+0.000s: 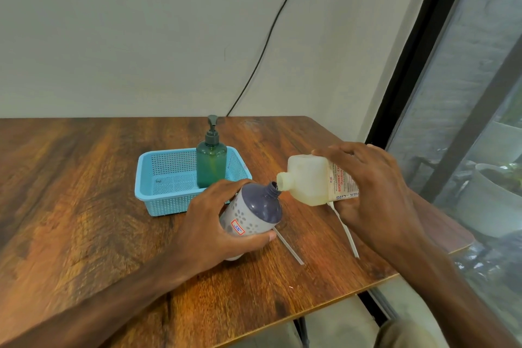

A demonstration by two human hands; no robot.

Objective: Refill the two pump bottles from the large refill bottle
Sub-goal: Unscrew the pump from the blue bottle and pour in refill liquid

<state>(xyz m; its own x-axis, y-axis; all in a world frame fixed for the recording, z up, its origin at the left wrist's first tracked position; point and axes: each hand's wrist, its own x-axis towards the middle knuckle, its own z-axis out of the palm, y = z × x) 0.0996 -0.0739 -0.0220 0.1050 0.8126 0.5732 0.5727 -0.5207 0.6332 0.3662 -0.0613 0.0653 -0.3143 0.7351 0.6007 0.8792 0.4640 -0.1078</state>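
Observation:
My left hand [219,220] grips a grey-and-white flowered pump bottle [255,210], tilted to the right with its open neck uncovered. My right hand [367,186] holds the large cream refill bottle [308,181] on its side, its open mouth touching the flowered bottle's neck. A green pump bottle [211,164], pump fitted, stands upright in the blue basket [158,198]. Two white pump tubes [291,248] [348,237] lie on the table below the bottles; their pump heads are hidden behind my hands.
The wooden table [84,192] has its right edge close to my right arm, with a window and planters beyond. A black cable [265,48] runs down the wall behind the table.

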